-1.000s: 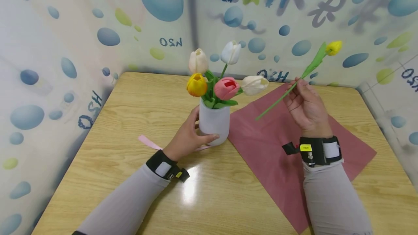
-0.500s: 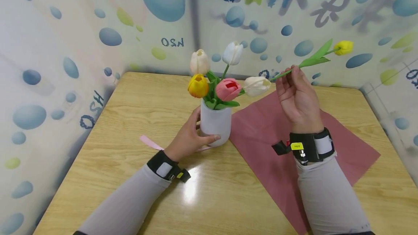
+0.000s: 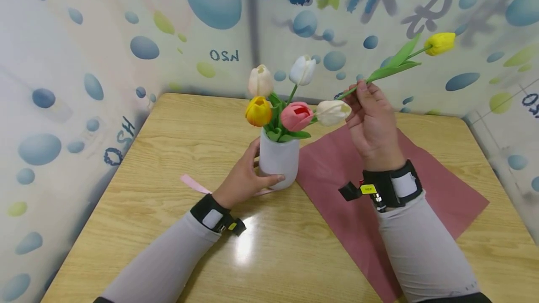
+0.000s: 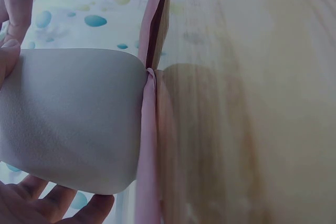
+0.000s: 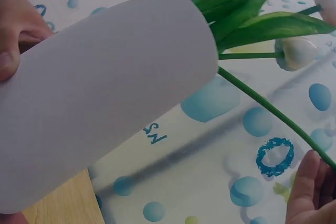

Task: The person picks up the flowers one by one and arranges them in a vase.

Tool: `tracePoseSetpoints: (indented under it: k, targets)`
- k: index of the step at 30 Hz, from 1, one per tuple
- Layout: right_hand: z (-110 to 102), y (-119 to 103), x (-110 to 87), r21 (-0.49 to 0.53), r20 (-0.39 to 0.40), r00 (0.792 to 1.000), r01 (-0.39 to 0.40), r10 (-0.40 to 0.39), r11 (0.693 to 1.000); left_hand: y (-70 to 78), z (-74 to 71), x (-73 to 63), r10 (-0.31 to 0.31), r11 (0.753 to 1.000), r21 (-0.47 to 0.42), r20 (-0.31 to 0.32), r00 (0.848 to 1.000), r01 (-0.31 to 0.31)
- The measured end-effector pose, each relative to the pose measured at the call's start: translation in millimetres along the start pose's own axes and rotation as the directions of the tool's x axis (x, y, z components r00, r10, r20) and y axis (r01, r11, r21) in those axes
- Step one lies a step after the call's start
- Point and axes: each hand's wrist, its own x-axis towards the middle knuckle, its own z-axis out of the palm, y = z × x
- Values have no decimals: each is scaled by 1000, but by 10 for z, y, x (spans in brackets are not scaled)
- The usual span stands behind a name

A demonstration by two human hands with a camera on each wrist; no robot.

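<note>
My left hand [image 3: 240, 174] grips the white vase [image 3: 280, 162] low on its left side, thumb across the front. Several tulips stand in it, among them a pink tulip [image 3: 296, 115], an orange-yellow tulip [image 3: 258, 111] and a white tulip [image 3: 302, 70]. Another white tulip [image 3: 332, 113] leans out to the right. To the right of the vase, my right hand [image 3: 375, 129] pinches the green stem of a yellow tulip [image 3: 440, 44], its bloom tilted up and right. In the right wrist view this stem [image 5: 262, 100] runs down to the vase's rim; in the head view its lower end is hidden behind the leaning tulip.
A dusky-red wrapping sheet [image 3: 337, 200] lies on the wooden table [image 3: 189, 134], right of the vase and under my right forearm. A pink ribbon [image 3: 194, 183] passes beside the vase's base. Patterned walls [image 3: 168, 50] rise close behind the table.
My right hand has moved left toward the vase and up with the yellow tulip, whose stem end now sits behind the leaning white tulip. My left hand stays on the vase.
</note>
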Motion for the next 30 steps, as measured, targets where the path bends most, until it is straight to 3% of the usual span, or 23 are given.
tracePoseSetpoints:
  k: [13, 19, 24, 26, 27, 28, 30]
  targets:
    - [211, 152, -78, -265, -13, 997, 76, -82, 961, -21, 1, -1, 10, 1000, 4, 1, 1000, -10]
    - [280, 198, -128, -445, 74, 991, 135, -115, 885, -13, 4, -2, 12, 1000, 4, 2, 1000, -12]
    - [321, 230, -170, -537, 147, 984, 167, -103, 827, -9, 1, -3, 11, 1000, -1, 2, 1000, -11]
    - [343, 241, -179, -606, 147, 985, 160, -89, 779, -3, -2, -2, 11, 1000, -2, 1, 1000, -11]
    - [354, 244, -183, -651, 147, 986, 159, -83, 742, -3, -2, -1, 10, 1000, -4, 1, 1000, -10]
    - [364, 246, -184, -707, 142, 987, 156, -78, 690, -2, -3, -1, 11, 1000, -3, 1, 1000, -11]
    - [384, 247, -184, -833, 144, 987, 159, -70, 531, -5, -3, 0, 11, 1000, -1, 0, 1000, -11]
